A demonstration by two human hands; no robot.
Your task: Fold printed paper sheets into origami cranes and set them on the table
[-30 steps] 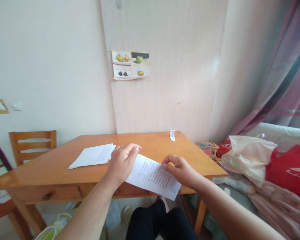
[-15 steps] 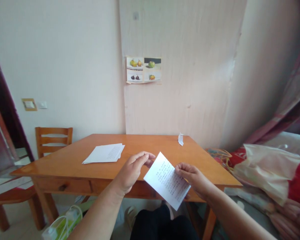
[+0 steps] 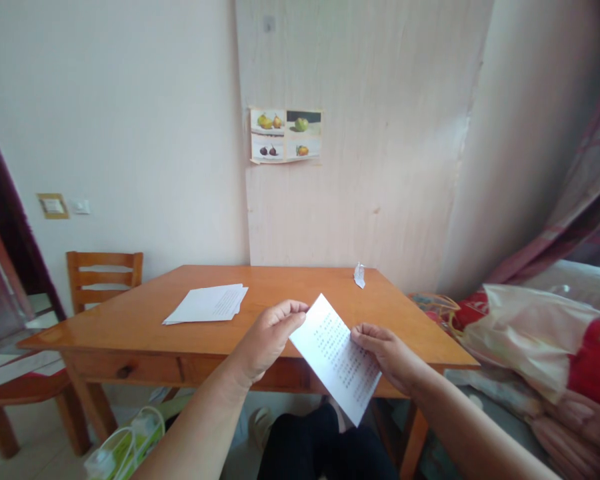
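Note:
A white sheet of printed paper [image 3: 336, 363] is held at a slant over the table's front edge, its rows of dark characters facing me. My right hand [image 3: 383, 350] pinches its right edge between thumb and fingers. At the upper left edge, my left hand [image 3: 275, 333] has its thumb on the sheet, with the fingers closed behind it and partly hidden. Farther left on the table lies a stack of white papers [image 3: 205, 305], with print on the top sheet's right side.
The wooden table [image 3: 290, 283] stands against the wall, a crumpled paper [image 3: 359, 275] at its back right. A wooden chair [image 3: 105, 270] is at the left. Plastic bags [image 3: 530, 333] and cloth pile up at the right. A green box with a cable [image 3: 130, 443] sits on the floor.
My left hand has closed its thumb and fingers on the sheet's upper left edge, where it was beside the sheet before. The right hand keeps its pinch. The view has shifted slightly.

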